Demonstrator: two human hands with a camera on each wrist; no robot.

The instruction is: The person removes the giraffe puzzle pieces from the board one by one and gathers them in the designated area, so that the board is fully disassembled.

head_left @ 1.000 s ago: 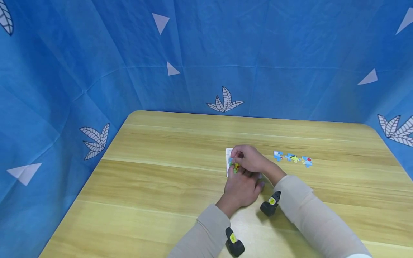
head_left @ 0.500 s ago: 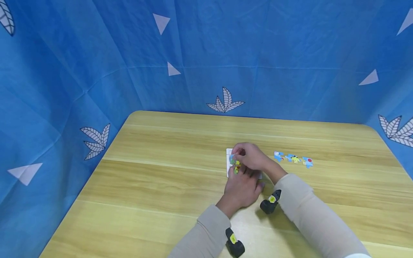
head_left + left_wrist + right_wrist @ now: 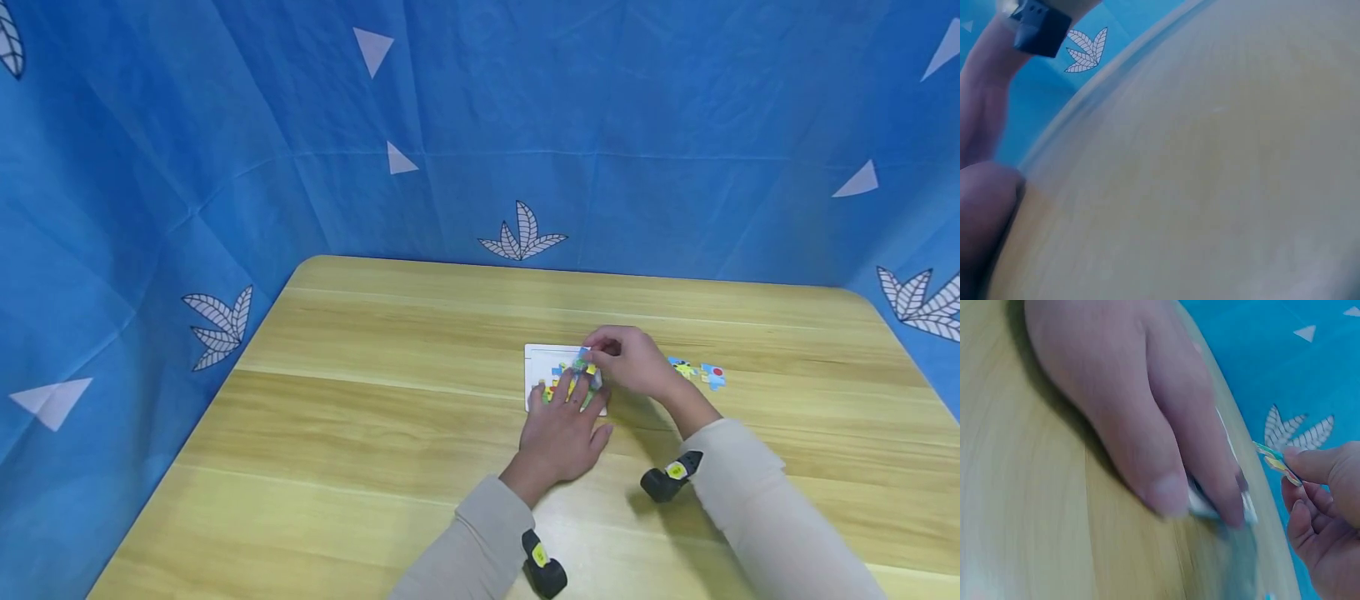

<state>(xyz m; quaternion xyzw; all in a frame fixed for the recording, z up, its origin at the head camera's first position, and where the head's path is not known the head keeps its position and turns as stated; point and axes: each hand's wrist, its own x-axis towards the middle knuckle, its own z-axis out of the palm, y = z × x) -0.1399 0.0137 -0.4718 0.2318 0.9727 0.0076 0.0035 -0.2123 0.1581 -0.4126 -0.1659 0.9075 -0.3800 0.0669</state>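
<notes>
My left hand [image 3: 561, 437] lies with spread, straight fingers on a white-framed jigsaw board [image 3: 528, 375], over several colourful pieces set in it. My right hand [image 3: 633, 367] pinches a blue, green and yellow puzzle piece [image 3: 582, 362] above the board's upper right corner. Seen from the right wrist, that puzzle piece [image 3: 1277, 464] is tilted between thumb and fingers, clear of the board. The left hand [image 3: 1122, 387] covers most of the board there. The left wrist view catches only the blurred left thumb [image 3: 985, 206] at its edge.
Two loose puzzle pieces lie right of my right hand: a yellow and blue one [image 3: 682, 367] and one with a red dot [image 3: 713, 376]. The wooden table [image 3: 360, 400] ends at a blue curtain [image 3: 480, 108]. Black wrist cameras [image 3: 543, 567] stick out from both cuffs.
My right hand has moved right across the board with the pinched puzzle piece, baring the board's upper left. It now hides where the leftmost loose piece lay. The left hand stays put.
</notes>
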